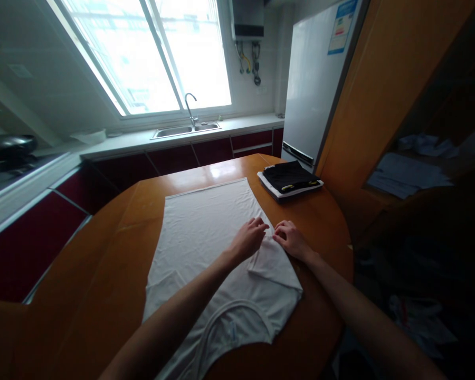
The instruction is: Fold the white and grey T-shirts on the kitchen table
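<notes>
A white T-shirt (pixel 206 227) lies spread on the wooden table, its neckline (pixel 237 316) toward me and its hem at the far side. The right-hand sleeve (pixel 275 264) is folded inward over the body of the shirt. My left hand (pixel 253 237) reaches across the shirt, fingers curled in a pinch at the cloth by this sleeve. At the shirt's right edge, just beside it, my right hand (pixel 292 240) pinches the fabric with thumb and fingers. The fingertips partly hide the cloth between them.
Folded clothes, black on top of white (pixel 288 179), are stacked at the table's far right. The round wooden table (pixel 122 232) stands before a counter with a sink (pixel 186 130). A fridge (pixel 314 79) is behind the stack. A pan (pixel 10 145) sits at far left.
</notes>
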`<state>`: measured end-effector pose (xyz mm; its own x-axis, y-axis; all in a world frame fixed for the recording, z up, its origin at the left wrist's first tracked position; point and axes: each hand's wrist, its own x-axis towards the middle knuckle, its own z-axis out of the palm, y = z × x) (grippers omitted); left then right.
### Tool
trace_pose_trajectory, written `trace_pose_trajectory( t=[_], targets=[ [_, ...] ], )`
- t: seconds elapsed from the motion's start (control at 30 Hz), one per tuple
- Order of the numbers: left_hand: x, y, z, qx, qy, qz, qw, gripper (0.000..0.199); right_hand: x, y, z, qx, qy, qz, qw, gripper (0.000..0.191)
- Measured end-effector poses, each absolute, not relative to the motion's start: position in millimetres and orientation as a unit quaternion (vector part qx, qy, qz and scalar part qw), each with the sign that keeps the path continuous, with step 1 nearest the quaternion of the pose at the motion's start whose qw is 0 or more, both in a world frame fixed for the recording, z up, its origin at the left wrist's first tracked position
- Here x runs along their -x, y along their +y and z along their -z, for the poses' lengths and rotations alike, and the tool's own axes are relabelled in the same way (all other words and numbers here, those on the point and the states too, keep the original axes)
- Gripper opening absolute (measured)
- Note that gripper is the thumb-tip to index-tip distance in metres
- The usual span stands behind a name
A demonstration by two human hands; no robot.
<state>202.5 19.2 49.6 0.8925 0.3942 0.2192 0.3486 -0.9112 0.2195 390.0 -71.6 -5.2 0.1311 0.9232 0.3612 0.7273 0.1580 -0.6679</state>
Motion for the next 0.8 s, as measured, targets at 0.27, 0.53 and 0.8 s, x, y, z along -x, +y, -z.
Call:
trace_pose_trajectory(
  t=[0.27, 0.53, 0.8],
  targets=[
    [-177.4, -2.0, -13.5, -0.986, 0.154, -0.019, 0.056, 0.064, -391.8, -69.8, 12.1, 0.634, -0.654, -0.106, 0.399, 0.008],
    [-176.9, -0.6, -20.6, -0.988, 0.146, -0.004, 0.055, 0.071, -392.7, -68.9, 6.5, 0.636, -0.645, -0.102, 0.411, 0.012],
    [-176.6, -5.0, -9.0, -0.986, 0.151, -0.014, 0.073, 0.073, -367.0, -115.3, -20.3, 0.654, -0.688, -0.059, 0.310, 0.049]
  ],
)
